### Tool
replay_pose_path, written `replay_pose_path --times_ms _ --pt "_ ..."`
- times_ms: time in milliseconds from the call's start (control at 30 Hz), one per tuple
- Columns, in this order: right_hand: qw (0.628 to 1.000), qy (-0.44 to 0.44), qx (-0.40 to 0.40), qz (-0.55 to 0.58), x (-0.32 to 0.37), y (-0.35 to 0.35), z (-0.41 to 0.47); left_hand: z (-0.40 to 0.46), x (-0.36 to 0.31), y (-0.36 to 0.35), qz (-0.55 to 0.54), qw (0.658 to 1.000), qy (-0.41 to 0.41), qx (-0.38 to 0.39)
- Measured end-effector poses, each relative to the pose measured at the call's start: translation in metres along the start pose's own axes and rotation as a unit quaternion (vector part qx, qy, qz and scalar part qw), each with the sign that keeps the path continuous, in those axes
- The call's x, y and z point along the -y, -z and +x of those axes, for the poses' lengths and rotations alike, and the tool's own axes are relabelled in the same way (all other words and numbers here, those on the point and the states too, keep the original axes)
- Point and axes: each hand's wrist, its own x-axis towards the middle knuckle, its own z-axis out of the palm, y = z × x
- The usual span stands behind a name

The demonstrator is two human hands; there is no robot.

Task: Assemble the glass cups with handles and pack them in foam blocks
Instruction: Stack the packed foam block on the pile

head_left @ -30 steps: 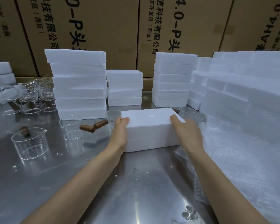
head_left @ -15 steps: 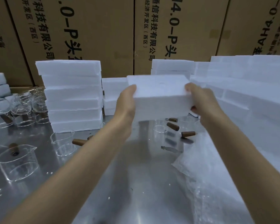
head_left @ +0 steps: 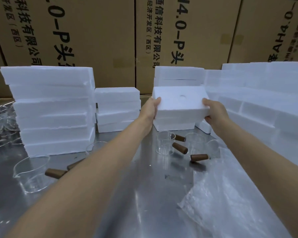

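The cardboard cartons (head_left: 100,40) wall off the back, and everything else sits in front of them on the steel desk (head_left: 144,194). Against that wall stand the foam stacks: a tall one (head_left: 52,109) left of the held block, a short one (head_left: 117,109) between the two, and a broad bank (head_left: 265,103) to its right. These look like finished or ready packs, though nothing shows whether any of them has a cup inside.

The held foam block (head_left: 179,105) is up off the desk, tilted, in front of the middle stack (head_left: 177,76). The left hand (head_left: 150,110) grips its left end and the right hand (head_left: 213,112) its right end, thumbs on top and fingers curled under. It appears to be on its way onto that stack, so one pack seems nearly put away.

Much work remains. Below the held block, glass cups (head_left: 164,143) with brown handles (head_left: 180,148) lie loose on the desk. A larger cup (head_left: 31,174) lies far to the lower left, and more glassware (head_left: 0,121) sits beyond the tall stack, cut off by the frame edge.

A sheet of bubble wrap (head_left: 230,194) lies low to the right of the block. The round mark on the block's top face is too faint to identify. Whether the handles are fixed to the cups cannot be told.
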Motion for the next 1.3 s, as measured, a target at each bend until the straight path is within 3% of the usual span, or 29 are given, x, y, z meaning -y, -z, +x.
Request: replay_pose_path --times_ms 233,833,1100,1300 --pt "0.997 -0.061 0.023 0.042 -0.025 0.007 0.01 0.011 0.033 0.005 0.055 0.998 0.031 0.011" --pt "0.973 -0.16 0.04 -0.164 -0.029 0.014 0.007 0.002 0.052 0.004 0.131 0.982 0.136 0.019" --pt "0.964 -0.126 0.027 -0.233 -0.034 0.01 0.029 0.006 0.057 0.004 0.097 0.984 0.148 0.023" --pt "0.963 -0.114 -0.002 -0.245 -0.036 0.006 0.036 0.011 0.058 0.001 0.162 0.976 0.14 0.048"
